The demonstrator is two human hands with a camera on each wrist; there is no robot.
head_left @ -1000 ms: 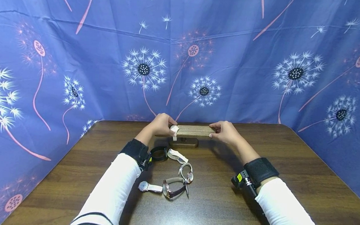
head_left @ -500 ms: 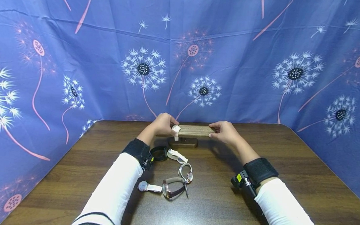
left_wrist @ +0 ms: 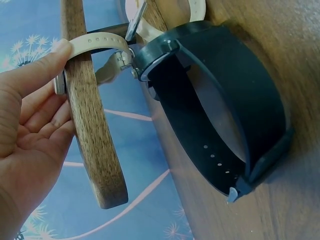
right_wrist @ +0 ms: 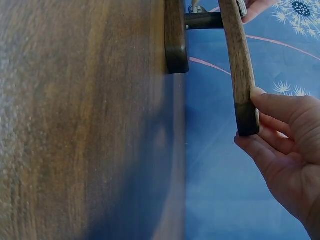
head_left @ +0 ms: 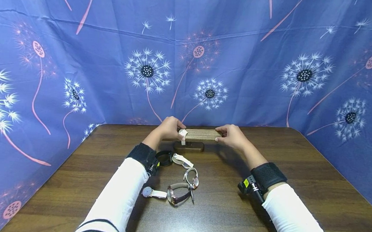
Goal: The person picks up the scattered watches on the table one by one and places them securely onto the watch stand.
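a wooden watch stand sits at the far middle of the dark wood-grain table: a flat, slightly curved bar of streaked brown wood on a short dark post over a rounded oval base. a watch with a cream strap is looped over the bar's left end, its strap smooth and punched with small holes, as the left wrist view shows.

the left hand is at that end of the bar. its fingers are gently curled, the thumb tip pressing on the cream strap on top of the bar and the other fingertips lying against the bar's far side, so strap and bar are pinched between them. the right hand takes the bar's other end: the thumb rests on its darker end cap and the remaining fingers curl under it, pinching the wood.

nearer the person, between the forearms, lie more watches. a black watch with a wide, matte rubbery band stands on its side just beside the left wrist, and in the left wrist view it fills the space next to the stand. by it lie a white-strapped watch, a small watch with a thin metal bangle, a watch with a dark maroon strap and a round-faced watch with a pale strap. blue cloth printed with dandelions walls the table on three sides. both arms wear white sleeves and black wrist bands.
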